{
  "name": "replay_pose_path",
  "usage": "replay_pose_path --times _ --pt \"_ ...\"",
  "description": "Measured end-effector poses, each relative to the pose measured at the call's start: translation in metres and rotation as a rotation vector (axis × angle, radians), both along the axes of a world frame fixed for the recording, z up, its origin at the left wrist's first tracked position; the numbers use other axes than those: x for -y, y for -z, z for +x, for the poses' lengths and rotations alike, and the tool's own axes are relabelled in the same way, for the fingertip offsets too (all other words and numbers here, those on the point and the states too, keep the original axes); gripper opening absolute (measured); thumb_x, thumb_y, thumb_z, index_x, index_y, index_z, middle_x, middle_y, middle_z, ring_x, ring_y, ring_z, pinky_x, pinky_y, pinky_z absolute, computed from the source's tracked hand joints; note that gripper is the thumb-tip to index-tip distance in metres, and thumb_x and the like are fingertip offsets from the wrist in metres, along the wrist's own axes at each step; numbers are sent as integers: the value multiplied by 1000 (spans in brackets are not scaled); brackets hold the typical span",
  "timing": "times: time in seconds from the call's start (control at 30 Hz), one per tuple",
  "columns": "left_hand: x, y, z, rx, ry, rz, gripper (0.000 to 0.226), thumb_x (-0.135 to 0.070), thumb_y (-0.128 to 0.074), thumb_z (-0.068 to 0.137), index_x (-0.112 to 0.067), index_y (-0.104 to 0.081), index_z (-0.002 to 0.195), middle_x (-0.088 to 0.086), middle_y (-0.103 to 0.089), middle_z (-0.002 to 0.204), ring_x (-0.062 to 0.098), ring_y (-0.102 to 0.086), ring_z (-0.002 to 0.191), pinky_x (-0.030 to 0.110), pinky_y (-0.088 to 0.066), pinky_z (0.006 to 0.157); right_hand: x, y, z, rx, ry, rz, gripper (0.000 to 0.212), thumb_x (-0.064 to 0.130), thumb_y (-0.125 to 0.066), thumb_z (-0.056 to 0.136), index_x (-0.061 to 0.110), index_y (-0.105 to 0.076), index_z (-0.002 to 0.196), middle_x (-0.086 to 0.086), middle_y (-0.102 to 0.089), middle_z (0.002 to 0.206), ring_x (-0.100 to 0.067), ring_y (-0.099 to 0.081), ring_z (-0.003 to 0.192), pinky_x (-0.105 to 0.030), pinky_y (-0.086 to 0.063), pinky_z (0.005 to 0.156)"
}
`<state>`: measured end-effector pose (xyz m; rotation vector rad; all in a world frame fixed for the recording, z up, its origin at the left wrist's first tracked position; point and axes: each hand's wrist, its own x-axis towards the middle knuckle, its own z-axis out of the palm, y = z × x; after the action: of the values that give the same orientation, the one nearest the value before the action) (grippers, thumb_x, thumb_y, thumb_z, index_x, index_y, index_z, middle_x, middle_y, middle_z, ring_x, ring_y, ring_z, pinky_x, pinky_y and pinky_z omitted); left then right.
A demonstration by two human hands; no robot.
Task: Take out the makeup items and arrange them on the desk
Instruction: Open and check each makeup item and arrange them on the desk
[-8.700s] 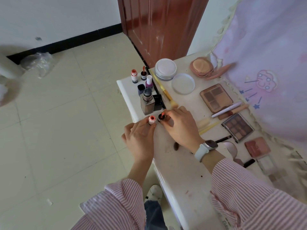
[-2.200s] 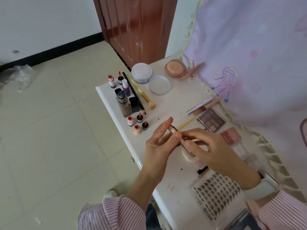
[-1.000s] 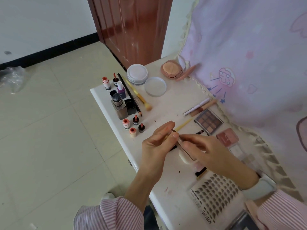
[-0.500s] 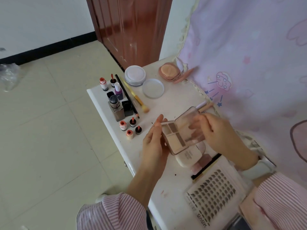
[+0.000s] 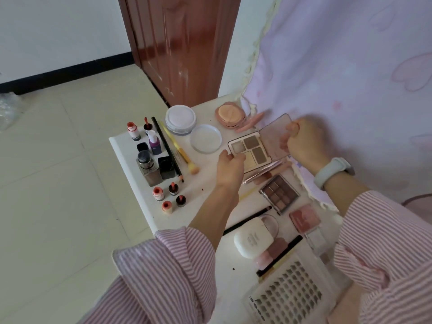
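Near the middle of the frame, both hands hold an open eyeshadow palette point(image 5: 250, 149) over the white table point(image 5: 131, 160), the left hand point(image 5: 230, 170) pinching its near corner and the right hand point(image 5: 304, 141) gripping its clear lid, just right of a round clear lid point(image 5: 205, 138).

The left hand point(image 5: 230, 170) covers the near corner of the open eyeshadow palette point(image 5: 249, 148). The palette lid point(image 5: 274, 136) is motion-blurred. The lash tray point(image 5: 286, 298) is cut off by the bottom edge; its printing is illegible.
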<state>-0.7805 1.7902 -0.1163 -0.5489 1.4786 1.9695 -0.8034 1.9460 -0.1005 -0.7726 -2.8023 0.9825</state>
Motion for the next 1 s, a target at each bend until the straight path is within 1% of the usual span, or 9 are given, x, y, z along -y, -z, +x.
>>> replay_pose_path --times 0.1,0.13,0.2,0.3,0.4,0.63,0.7,0.83,1.0 --pt "-8 8 -7 -33 56 -90 14 -14 -48 91 -22 -39 85 -15 -39 78 7 -44 77 25 -36 76 -4 3 -8 40 7 69 27 -1 -39 86 -1 -59 105 -21 -65 106 -36 -62 98 -46 -48 91" --pt "-10 10 -8 -61 67 -115 8 -14 -48 91 -21 -44 93 -16 -38 78 11 -44 81 26 -34 76 -6 5 -10 45 7 91 28 -1 -39 86 0 -60 106 -20 -65 108 -35 -61 100 -44 -46 94" --pt "-13 15 -9 -119 95 -165 27 -15 -47 91 -10 -46 117 -15 -43 82 15 -45 90 26 -32 79 -8 7 -13 53 -7 171 30 -2 -39 87 0 -60 109 -20 -62 114 -35 -57 107 -33 -42 94" --pt "-19 17 -9 -246 226 -291 34 -14 -45 88 -9 -48 121 1 -59 109 26 -51 110 32 -41 92 -11 10 -15 56 -54 242 31 -3 -39 88 -2 -58 113 -22 -60 118 -36 -53 111 -32 -36 90" --pt "-24 21 -8 -312 382 -416 53 -19 -43 88 -16 -32 140 5 -48 135 28 -36 127 44 -31 106 -12 12 -16 53 -91 314 34 -6 -39 85 -4 -55 115 -26 -60 114 -39 -54 108 -35 -37 88" --pt "-5 28 6 -449 364 -613 49 -20 -42 93 -17 -31 141 4 -38 143 24 -35 130 45 -28 108 -3 17 19 -252 -342 637 34 -9 -46 73 -4 -61 103 -23 -55 115 -40 -47 110 -46 -39 97" --pt "7 32 22 -564 405 -770 46 -23 -42 94 -21 -35 139 -2 -38 143 20 -33 130 42 -25 107 0 23 37 -310 -462 647 22 -8 -56 73 0 -64 92 -19 -60 100 -37 -51 99 -52 -44 89" --pt "25 49 47 -728 578 -1088 46 -29 -42 94 -21 -35 139 -1 -32 146 20 -22 135 40 -19 107 12 37 60 -161 -788 637 15 5 -70 73 7 -69 88 -9 -64 89 -33 -60 83 -43 -47 70" --pt "31 59 59 -784 662 -1165 49 -32 -41 93 -19 -33 140 2 -20 152 21 -10 140 42 -11 109 26 47 58 -116 -928 734 13 7 -69 71 14 -69 82 -4 -64 87 -25 -60 80 -36 -46 63"
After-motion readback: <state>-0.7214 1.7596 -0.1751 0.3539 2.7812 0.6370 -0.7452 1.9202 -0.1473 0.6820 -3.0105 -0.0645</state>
